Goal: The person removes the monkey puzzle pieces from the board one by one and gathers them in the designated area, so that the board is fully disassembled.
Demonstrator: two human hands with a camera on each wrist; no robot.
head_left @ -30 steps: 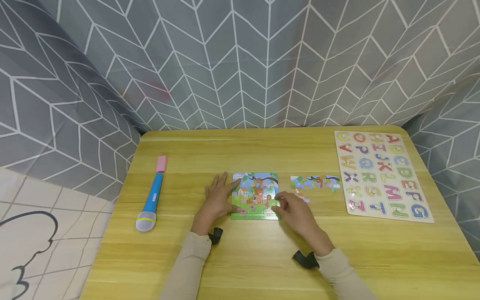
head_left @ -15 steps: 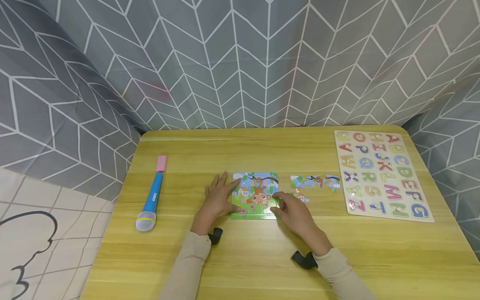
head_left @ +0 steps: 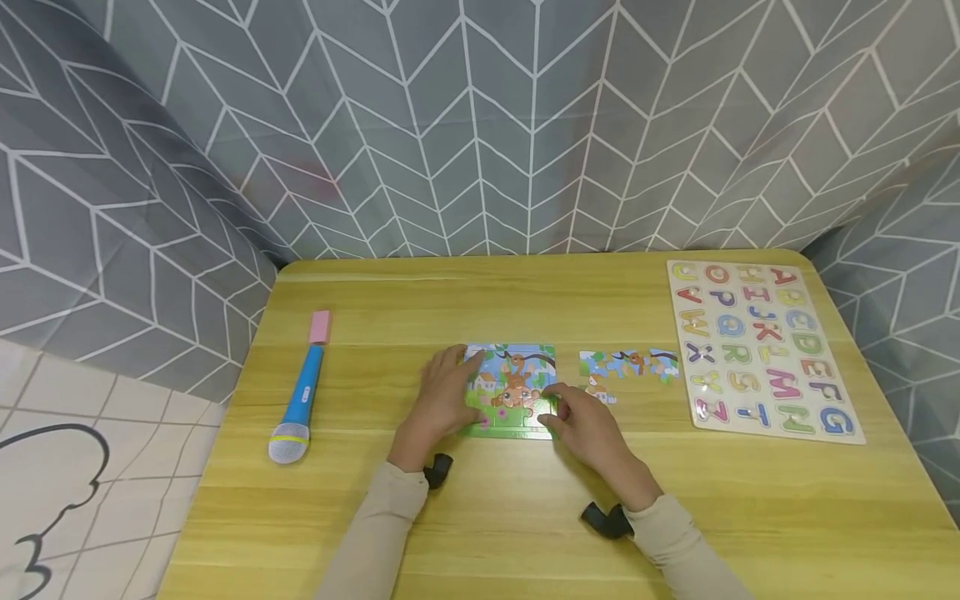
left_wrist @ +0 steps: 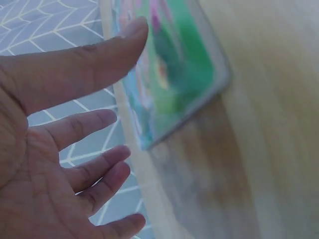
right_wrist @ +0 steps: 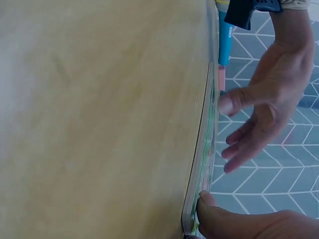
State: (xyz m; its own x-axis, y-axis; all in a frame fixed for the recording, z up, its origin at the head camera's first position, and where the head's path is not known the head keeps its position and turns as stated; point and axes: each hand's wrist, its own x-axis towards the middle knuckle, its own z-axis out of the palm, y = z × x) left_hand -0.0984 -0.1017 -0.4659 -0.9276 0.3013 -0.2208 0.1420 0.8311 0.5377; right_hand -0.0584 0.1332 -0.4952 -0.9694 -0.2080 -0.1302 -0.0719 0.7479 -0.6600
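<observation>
A square jigsaw puzzle [head_left: 510, 375] showing a monkey on a branch lies near the middle of the table. My left hand [head_left: 438, 396] is at its left edge, and its thumb reaches over the lower left part. In the left wrist view the left hand [left_wrist: 65, 144] has its fingers spread and holds nothing. At the lower right edge, my right hand [head_left: 588, 421] has thumb and forefinger bent on the puzzle, a small gap between them. The right wrist view has the right thumb [right_wrist: 214, 214] against the board's rim; the other right fingers are mostly hidden.
Right of the puzzle lie several joined jigsaw pieces [head_left: 630, 364] with a house piece [head_left: 600, 389] below. An alphabet board [head_left: 765, 354] lies at the table's right. On the left are a blue toy microphone [head_left: 298, 404] and a pink block [head_left: 320, 327].
A face piece near the right hand has settled into the picture, so both monkey eyes show. My left hand has shifted slightly right, its fingers more bent in the head view. The right hand barely moved.
</observation>
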